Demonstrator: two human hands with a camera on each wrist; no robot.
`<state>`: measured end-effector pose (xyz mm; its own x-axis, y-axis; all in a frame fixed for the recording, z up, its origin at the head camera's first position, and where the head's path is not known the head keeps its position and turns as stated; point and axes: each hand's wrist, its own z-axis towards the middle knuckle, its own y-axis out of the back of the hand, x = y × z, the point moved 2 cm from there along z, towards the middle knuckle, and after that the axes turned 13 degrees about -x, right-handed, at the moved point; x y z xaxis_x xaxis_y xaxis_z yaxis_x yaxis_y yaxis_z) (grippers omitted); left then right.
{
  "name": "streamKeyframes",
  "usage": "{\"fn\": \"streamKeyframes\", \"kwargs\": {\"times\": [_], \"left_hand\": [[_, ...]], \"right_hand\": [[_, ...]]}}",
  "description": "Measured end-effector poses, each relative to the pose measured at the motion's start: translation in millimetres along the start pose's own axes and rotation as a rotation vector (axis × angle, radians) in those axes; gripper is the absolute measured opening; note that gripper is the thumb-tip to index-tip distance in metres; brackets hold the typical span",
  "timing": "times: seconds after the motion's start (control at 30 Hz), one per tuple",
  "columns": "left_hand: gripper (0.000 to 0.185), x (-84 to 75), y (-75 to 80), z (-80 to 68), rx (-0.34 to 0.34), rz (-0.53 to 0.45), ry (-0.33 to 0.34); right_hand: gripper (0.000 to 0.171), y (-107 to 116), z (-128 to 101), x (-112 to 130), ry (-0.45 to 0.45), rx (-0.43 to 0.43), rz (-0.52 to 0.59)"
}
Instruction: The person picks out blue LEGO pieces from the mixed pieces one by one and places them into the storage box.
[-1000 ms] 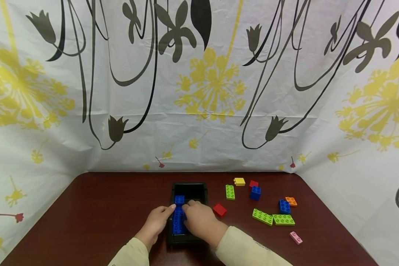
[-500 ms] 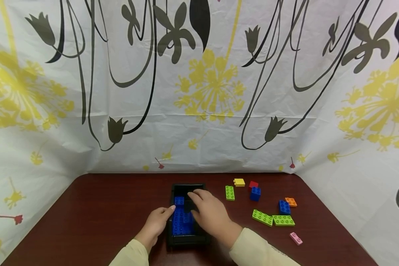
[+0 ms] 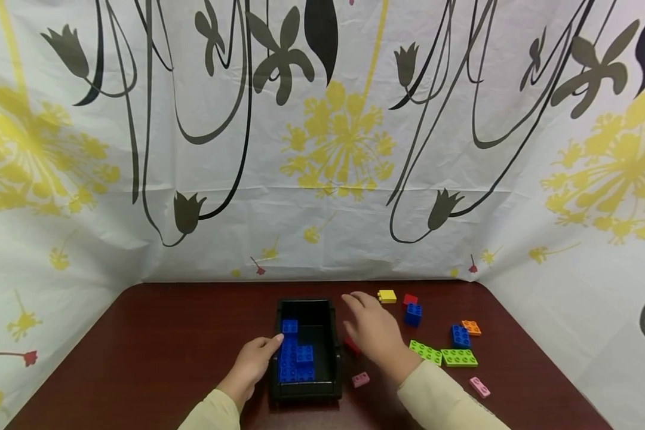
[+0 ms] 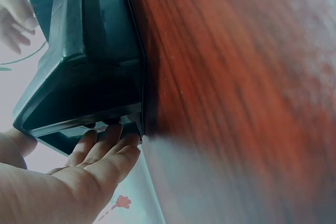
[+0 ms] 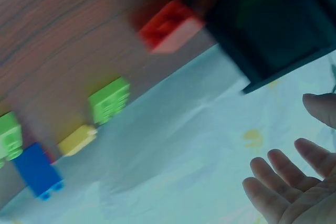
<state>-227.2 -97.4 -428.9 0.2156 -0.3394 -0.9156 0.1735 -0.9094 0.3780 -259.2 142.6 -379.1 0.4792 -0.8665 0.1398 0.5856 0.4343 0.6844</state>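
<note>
While the left hand point(image 3: 252, 361) rests against the left wall of the black tray point(image 3: 330, 346), its straight fingers point(image 4: 105, 145) touching the tray's rim without curling round it, the right hand point(image 3: 373, 331) hovers above the table just right of the tray, fingers loose and spread, grasping nothing. The tray sits at the middle of a dark reddish-brown wooden table point(image 3: 156, 340), and blue bricks point(image 3: 294, 358) lie packed along its left side, with the right part of its floor bare.

Below the right hand, a red brick point(image 3: 350, 346) peeks out beside the tray's right wall; the right wrist view shows it blurred, near the tray's corner. A small pink brick point(image 3: 361, 379) lies on the table near the tray's front right corner. Farther right lie 2 green plates point(image 3: 442, 354) touching end to end, a blue block point(image 3: 459, 335), an orange brick point(image 3: 470, 326) and a second pink brick point(image 3: 479, 387). Toward the back edge sit a yellow brick point(image 3: 387, 295), a small red brick point(image 3: 409, 298) and another blue block point(image 3: 413, 313).

A white curtain point(image 3: 322, 149) printed with yellow dandelion heads and dark grey tulip stems wraps the table on 3 sides. Both arms wear cream sleeves point(image 3: 446, 403).
</note>
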Motion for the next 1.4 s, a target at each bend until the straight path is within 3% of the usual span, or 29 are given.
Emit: {"fn": "streamKeyframes", "kwargs": {"times": [0.27, 0.5, 0.77, 1.4], "left_hand": [[0.069, -0.9, 0.0, -0.6, -0.007, 0.010, -0.002], [0.069, -1.1, -0.3, -1.3, -0.003, 0.011, -0.006], [0.069, -1.2, 0.1, -1.0, -0.001, 0.017, 0.009], [0.069, -2.9, 0.0, -2.2, -0.006, 0.015, 0.001]], "right_hand": [[0.050, -6, -2, -43, -0.153, 0.105, -0.075], [0.046, -6, -4, -73, -0.194, 0.093, -0.126], [0.051, -7, -8, -105, -0.297, 0.205, -0.179], [0.052, -14, -13, -145, -0.409, 0.348, -0.151]]}}
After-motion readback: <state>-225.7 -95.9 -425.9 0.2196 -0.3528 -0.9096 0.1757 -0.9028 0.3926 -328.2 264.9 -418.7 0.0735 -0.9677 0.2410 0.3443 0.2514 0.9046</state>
